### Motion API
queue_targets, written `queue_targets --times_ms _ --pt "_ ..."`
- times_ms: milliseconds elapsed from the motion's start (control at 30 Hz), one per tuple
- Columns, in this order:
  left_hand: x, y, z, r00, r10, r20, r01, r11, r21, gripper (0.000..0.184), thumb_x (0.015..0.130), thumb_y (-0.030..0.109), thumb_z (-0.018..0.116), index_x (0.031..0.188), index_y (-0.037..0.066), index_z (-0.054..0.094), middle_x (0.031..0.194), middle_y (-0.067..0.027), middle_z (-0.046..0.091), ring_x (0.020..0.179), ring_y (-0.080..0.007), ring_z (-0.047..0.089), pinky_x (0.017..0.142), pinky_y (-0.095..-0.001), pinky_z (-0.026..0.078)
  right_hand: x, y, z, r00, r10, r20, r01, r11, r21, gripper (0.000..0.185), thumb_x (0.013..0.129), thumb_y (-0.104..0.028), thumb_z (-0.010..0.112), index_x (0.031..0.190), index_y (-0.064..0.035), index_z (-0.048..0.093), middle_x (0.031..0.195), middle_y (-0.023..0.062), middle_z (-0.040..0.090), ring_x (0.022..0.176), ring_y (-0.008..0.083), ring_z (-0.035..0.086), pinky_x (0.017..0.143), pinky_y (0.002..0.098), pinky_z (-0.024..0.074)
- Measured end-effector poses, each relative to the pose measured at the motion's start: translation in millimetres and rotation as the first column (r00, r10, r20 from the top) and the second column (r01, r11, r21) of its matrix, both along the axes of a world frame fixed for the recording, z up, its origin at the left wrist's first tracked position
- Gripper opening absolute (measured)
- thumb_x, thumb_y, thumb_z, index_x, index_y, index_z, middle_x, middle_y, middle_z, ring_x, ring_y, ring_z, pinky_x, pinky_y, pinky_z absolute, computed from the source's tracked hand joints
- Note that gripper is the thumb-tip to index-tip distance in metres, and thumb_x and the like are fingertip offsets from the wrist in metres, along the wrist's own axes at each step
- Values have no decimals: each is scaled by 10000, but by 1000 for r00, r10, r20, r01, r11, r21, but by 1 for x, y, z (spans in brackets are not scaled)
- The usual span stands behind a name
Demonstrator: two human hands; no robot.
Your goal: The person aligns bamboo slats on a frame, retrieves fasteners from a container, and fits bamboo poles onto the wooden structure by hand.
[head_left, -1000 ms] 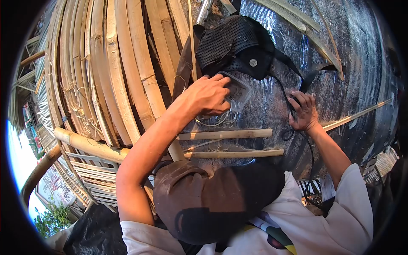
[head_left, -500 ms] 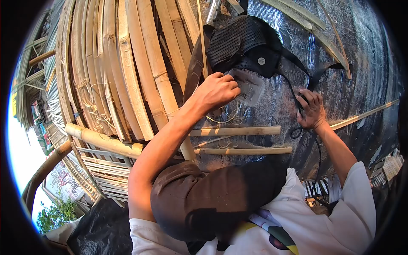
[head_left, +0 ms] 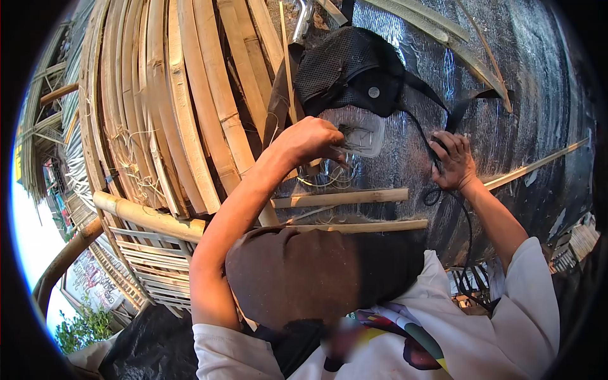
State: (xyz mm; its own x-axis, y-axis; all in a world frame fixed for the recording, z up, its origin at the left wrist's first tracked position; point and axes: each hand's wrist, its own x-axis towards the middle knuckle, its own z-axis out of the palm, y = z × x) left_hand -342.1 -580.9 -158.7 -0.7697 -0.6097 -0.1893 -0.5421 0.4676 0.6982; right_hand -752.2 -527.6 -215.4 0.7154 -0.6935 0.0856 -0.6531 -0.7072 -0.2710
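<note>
The left hand (head_left: pixel 313 140) is at the near-left edge of a clear plastic container (head_left: pixel 370 140), its fingers bent and partly hiding the rim; whether the fingertips are closed on anything cannot be told. In the container, just right of this hand, lie small thin dark pieces, too small to make out. Directly beyond the left hand and the container rests a black mesh bag (head_left: pixel 348 66) with a round pale badge, and past that hand's knuckles a thin stick (head_left: pixel 286 63) stretches away beside the bag. Below the left hand, toward the body, are some curly pale fibres (head_left: pixel 326 183), then two short bamboo strips, the farther one (head_left: pixel 342 198) and the nearer one (head_left: pixel 380 225). The right hand (head_left: pixel 455 161) lies palm down on a dark shiny sheet (head_left: pixel 532 120), fingers slightly bent and a little apart; a black strap (head_left: pixel 457 117) comes down to its fingertips, and a black cord (head_left: pixel 419 130) runs from the bag along its left side, forming a loop near the wrist. A long bamboo strip (head_left: pixel 538 166) slants away to the right of this hand. Left of the left hand, long bamboo slats (head_left: pixel 199 95) lie side by side, with a thick bamboo pole (head_left: pixel 145 215) across their near ends.
</note>
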Motion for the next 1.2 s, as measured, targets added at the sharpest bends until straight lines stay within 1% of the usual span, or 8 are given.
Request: queue_targets --times_ms 267,400,600,700,933,1000,1133,1200 --pt "2 18 -19 979 -201 -45 192 971 -143 306 808 261 730 1001 28 685 956 -102 687 944 -282 669 788 -387 572 -1 0 1 1000 6 7 -6 1000 -4 750 668 -328 626 1374 -158 437 1422 83 428 1332 258 393 1096 452 272" --pt "1 16 -16 968 -248 34 250 966 -64 358 793 145 713 1131 33 674 1042 -112 701 1033 -289 652 849 -384 574 0 1 -2 1000 -1 -13 2 1000 9 740 672 -328 624 1369 -162 438 1423 83 423 1332 260 388 1101 453 260" --pt "-6 14 -6 943 -289 162 287 957 36 476 710 24 686 1185 35 665 1043 -116 708 1052 -303 649 865 -387 570 0 2 0 1000 2 -2 -2 1000 5 738 668 -321 628 1364 -160 441 1416 89 428 1328 265 390 1093 461 269" --pt "-5 10 -5 944 -297 141 307 950 -51 417 692 22 672 1109 33 691 989 -116 710 1033 -293 656 832 -385 575 1 1 1 1000 4 3 -4 1000 -13 744 663 -318 632 1364 -155 445 1411 91 434 1326 265 390 1085 464 280" --pt "-14 9 9 939 -242 244 266 961 -73 131 762 143 693 885 100 710 829 -142 697 846 -319 694 672 -416 550 1 -2 -3 1000 15 -6 -15 999 -48 719 681 -312 590 1363 -134 447 1407 123 447 1301 314 430 1073 494 279" --pt "-15 3 19 946 -247 211 221 965 140 160 777 187 720 919 114 728 815 -146 701 824 -331 696 672 -435 547 0 -4 -6 999 47 3 -47 996 -75 714 693 -318 581 1366 -128 438 1412 131 443 1303 318 427 1075 500 275" --pt "-16 4 20 975 -182 131 156 970 185 222 828 197 722 1046 163 747 895 -114 733 849 -338 698 715 -458 547 1 -2 -3 999 36 -38 -39 996 -78 706 697 -301 568 1366 -128 425 1390 139 450 1311 321 411 1074 509 268" --pt "-17 7 30 997 -9 71 -4 983 182 254 820 188 730 1074 175 745 922 -113 738 859 -321 704 729 -435 554 3 -2 -1 999 43 -33 -45 996 -77 711 692 -299 572 1366 -129 424 1391 138 450 1310 322 411 1074 510 268"
